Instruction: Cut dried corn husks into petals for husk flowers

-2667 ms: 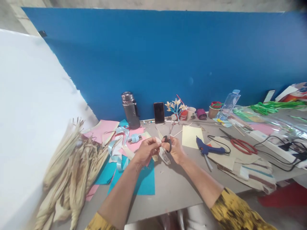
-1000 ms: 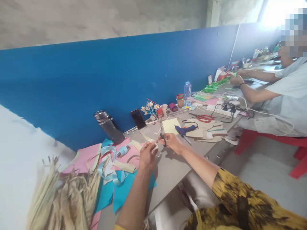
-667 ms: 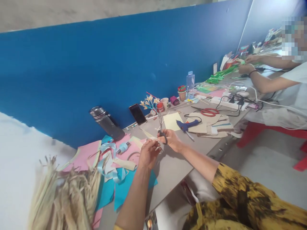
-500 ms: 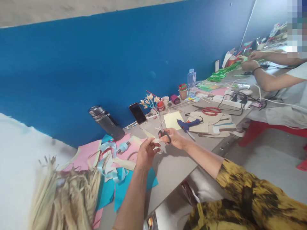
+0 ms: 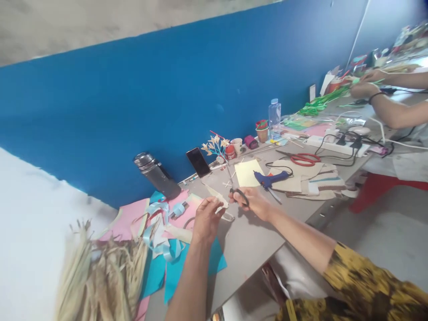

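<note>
My left hand (image 5: 206, 219) is over the table, its fingers pinched on a pale strip of dried husk (image 5: 216, 193). Close by on the right, my right hand (image 5: 256, 203) grips a pair of scissors (image 5: 246, 199) by the dark handles, with the blades pointing away from me. A small gap separates the two hands. Beneath them, another pale husk piece (image 5: 228, 217) lies on the table. Beyond the scissors stands a small spray of cream flowers (image 5: 216, 145) on light blue stems.
Dried husks (image 5: 107, 276) are heaped at lower left, beside blue sheets (image 5: 154, 272) and light blue ribbon (image 5: 172, 252). A flask (image 5: 157, 176) and phone (image 5: 198, 162) stand by the wall. A glue gun (image 5: 272, 179), red-handled scissors (image 5: 305, 159) and power strip (image 5: 337, 145) lie rightward; a co-worker's hands (image 5: 364, 89) are beyond.
My hands have moved apart; the right hand with the scissors has drawn away from the husk strip. The whole view has shifted slightly.
</note>
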A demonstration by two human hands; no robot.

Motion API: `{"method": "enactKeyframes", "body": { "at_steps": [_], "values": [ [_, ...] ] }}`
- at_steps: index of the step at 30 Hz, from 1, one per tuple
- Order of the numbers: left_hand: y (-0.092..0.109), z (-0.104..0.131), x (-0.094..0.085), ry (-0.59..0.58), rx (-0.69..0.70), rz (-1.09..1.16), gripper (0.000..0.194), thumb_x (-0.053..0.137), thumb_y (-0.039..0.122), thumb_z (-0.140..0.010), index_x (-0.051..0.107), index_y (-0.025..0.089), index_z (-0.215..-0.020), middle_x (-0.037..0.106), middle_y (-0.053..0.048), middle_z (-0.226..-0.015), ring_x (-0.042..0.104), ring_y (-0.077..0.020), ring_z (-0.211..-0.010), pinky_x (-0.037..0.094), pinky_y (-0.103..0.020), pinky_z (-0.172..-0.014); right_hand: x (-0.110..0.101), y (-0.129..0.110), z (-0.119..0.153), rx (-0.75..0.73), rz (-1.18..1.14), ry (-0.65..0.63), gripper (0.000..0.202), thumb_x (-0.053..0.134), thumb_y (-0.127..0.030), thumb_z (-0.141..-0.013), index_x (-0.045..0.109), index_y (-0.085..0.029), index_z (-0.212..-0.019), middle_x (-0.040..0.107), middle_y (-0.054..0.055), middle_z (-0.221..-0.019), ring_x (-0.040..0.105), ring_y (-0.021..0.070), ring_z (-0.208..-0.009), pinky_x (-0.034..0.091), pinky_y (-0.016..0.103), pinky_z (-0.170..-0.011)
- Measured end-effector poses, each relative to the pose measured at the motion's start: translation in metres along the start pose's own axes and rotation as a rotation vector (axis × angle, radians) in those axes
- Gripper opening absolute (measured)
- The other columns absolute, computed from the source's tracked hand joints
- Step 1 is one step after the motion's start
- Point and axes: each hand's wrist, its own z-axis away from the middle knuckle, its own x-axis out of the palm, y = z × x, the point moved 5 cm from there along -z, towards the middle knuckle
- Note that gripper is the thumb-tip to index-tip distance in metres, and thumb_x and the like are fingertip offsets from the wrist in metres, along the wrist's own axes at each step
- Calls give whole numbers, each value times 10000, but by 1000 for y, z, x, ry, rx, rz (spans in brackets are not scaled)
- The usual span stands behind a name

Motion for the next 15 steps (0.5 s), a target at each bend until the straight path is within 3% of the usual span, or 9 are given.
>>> {"method": "enactKeyframes", "body": {
  "at_steps": [6,10,15],
  "values": [
    [2,3,4,-3,64,95,326,866,335,-604,594,177,-690,623,16,-694,597,-115,-689,495,-280,-719,29,9,27,-35,156,-35,560,575,-682,-824,647,-141,-704,505,-9,-597,397,93,-530,278,217,-474],
    [2,6,6,20,80,119,342,865,326,-598,567,178,-678,611,23,-662,586,-109,-645,468,-253,-655,45,8,31,-66,168,-94,550,589,-679,-815,605,-156,-647,490,-12,-595,405,98,-537,289,227,-494],
    [-2,6,6,57,68,160,332,865,320,-596,588,176,-708,619,19,-681,580,-111,-640,454,-246,-622,51,10,28,-48,114,-96,541,648,-682,-759,547,-172,-609,460,-22,-569,376,96,-519,273,232,-486]
  ]
}}
